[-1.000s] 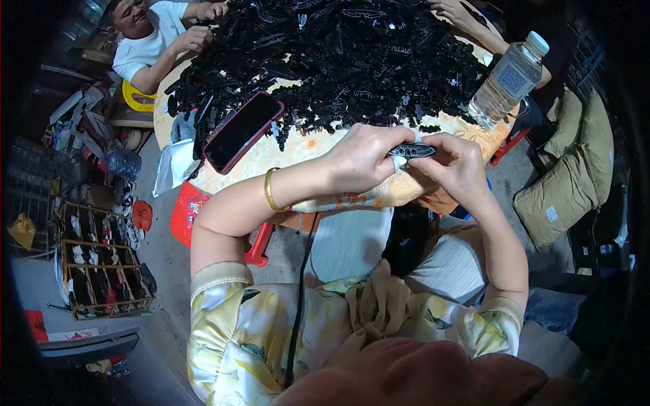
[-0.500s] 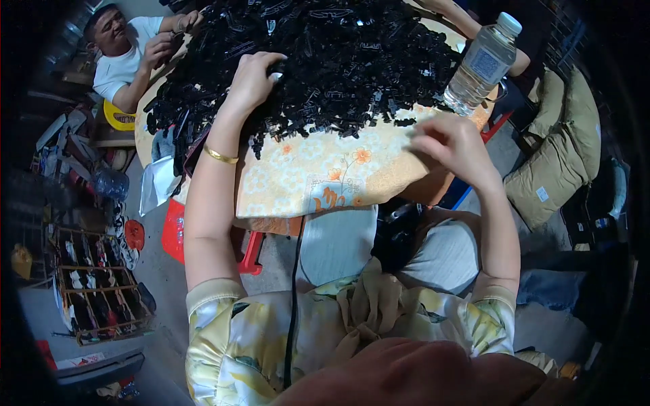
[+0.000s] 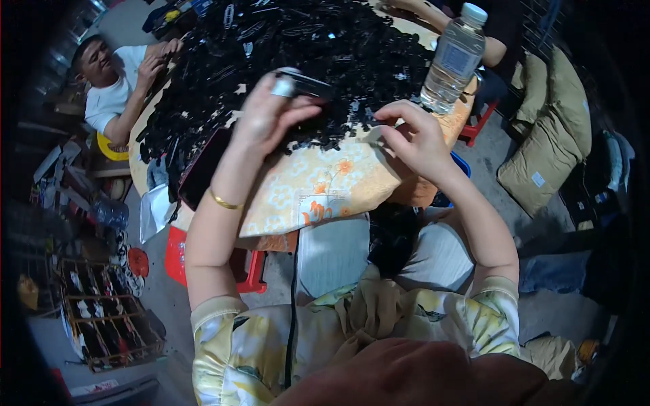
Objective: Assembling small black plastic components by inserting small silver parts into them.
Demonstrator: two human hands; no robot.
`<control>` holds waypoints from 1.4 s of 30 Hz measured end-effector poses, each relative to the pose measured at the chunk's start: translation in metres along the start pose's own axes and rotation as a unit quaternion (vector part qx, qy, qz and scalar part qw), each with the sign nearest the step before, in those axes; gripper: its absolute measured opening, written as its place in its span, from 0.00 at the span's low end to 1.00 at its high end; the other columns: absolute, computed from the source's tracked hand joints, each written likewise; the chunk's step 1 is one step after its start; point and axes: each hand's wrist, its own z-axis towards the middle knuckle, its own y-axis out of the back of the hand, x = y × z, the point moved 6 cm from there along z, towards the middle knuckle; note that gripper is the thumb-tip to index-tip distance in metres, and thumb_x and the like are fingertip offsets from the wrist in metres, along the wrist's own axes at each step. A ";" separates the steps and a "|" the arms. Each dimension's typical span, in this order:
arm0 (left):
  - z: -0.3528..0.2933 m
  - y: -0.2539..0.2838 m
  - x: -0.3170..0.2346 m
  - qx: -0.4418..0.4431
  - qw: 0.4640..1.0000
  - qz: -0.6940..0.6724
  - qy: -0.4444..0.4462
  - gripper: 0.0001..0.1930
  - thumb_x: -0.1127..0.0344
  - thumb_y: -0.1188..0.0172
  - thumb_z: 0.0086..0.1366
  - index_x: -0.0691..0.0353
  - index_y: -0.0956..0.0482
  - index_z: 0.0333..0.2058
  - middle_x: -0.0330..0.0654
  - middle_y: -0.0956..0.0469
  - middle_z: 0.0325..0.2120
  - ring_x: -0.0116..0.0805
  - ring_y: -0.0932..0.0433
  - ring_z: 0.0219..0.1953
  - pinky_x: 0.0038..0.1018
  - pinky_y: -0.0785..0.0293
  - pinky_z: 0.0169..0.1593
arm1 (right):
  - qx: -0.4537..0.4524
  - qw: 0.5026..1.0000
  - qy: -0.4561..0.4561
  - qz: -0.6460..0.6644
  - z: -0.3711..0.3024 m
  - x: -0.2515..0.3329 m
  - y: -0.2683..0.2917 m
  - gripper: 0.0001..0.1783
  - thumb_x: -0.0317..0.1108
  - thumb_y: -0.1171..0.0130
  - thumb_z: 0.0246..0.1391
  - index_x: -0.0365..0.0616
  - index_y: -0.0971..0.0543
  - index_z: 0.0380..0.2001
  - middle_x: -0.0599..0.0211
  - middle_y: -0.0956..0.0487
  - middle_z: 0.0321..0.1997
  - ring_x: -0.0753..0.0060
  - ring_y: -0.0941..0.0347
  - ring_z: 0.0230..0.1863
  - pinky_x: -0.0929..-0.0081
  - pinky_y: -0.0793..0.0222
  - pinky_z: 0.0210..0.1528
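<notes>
We see a slim black piece (image 3: 313,86) in the left hand (image 3: 261,115), raised over the near part of a broad heap of black parts (image 3: 271,44). The fingers of that hand are bent around one end of the piece, gripping it, while its other end sticks out toward the right; the hand is somewhat blurred, and a white patch shows at one of its fingers. To the right, just above the heap's near edge, we find the right hand (image 3: 420,139), its thumb and index finger curled toward each other with their tips close together; we cannot tell whether they pinch anything.

The heap spreads over the tabletop (image 3: 288,193), which has a pale cover with orange flowers. A dark phone (image 3: 202,169) lies beside the left forearm, partly hidden by it. A clear bottle (image 3: 447,78) with a pale cap stands near the right edge. On the left wrist we notice a gold bangle (image 3: 225,203).

Across at the upper left sits a person in a white shirt (image 3: 128,78), and another person's arm (image 3: 430,13) reaches in at the upper right. Beyond, khaki sacks (image 3: 545,166) lie on the right and a rack (image 3: 112,311) stands on the left.
</notes>
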 end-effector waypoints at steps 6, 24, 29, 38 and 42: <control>-0.021 -0.033 0.039 0.054 0.995 -0.017 0.087 0.22 0.74 0.47 0.61 0.66 0.40 0.53 0.50 0.26 0.40 0.40 0.21 0.38 0.26 0.20 0.41 | -0.060 0.996 0.066 -0.008 -0.003 0.024 -0.007 0.11 0.22 0.40 0.44 0.36 0.23 0.35 0.62 0.22 0.34 0.74 0.26 0.32 0.79 0.30 0.34; -0.027 -0.041 0.049 0.088 0.993 0.019 0.071 0.16 0.79 0.44 0.57 0.67 0.30 0.45 0.43 0.24 0.36 0.30 0.22 0.36 0.22 0.23 0.42 | -0.080 0.943 0.275 -0.170 -0.009 0.048 -0.010 0.11 0.18 0.38 0.35 0.37 0.22 0.29 0.60 0.22 0.31 0.63 0.27 0.30 0.73 0.31 0.31; -0.029 -0.044 0.047 0.081 0.995 -0.011 0.065 0.18 0.77 0.43 0.57 0.69 0.33 0.47 0.44 0.24 0.36 0.31 0.22 0.36 0.22 0.22 0.41 | -0.059 0.928 0.296 -0.217 -0.012 0.057 -0.014 0.11 0.20 0.38 0.36 0.37 0.22 0.29 0.60 0.23 0.31 0.63 0.27 0.31 0.73 0.31 0.32; -0.032 -0.044 0.038 0.087 0.995 0.040 0.036 0.18 0.73 0.41 0.57 0.70 0.34 0.46 0.44 0.25 0.35 0.30 0.22 0.35 0.22 0.22 0.37 | -0.069 0.970 0.189 -0.137 -0.009 0.037 -0.015 0.08 0.23 0.38 0.41 0.34 0.22 0.29 0.57 0.22 0.32 0.62 0.24 0.34 0.73 0.29 0.38; -0.031 -0.043 0.040 0.104 0.980 0.158 -0.059 0.17 0.73 0.44 0.59 0.67 0.35 0.47 0.42 0.26 0.36 0.27 0.24 0.33 0.23 0.24 0.38 | -0.076 0.982 0.142 -0.101 -0.009 0.036 -0.013 0.06 0.22 0.39 0.43 0.34 0.22 0.29 0.57 0.22 0.33 0.63 0.24 0.34 0.74 0.29 0.38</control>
